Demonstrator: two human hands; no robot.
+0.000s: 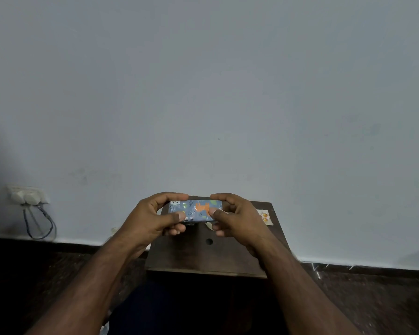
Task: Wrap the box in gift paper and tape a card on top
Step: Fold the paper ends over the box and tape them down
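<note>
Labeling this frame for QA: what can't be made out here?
- Head view: both ends of the wrapped box are hidden by the left hand and right hand.
- Card: too small to make out its print.
- Table beneath the box is hidden.

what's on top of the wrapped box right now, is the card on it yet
No card is on the wrapped box; only both thumbs press its patterned top. The card lies on the table, right of it. The hands hide the box's ends and underside.
</note>
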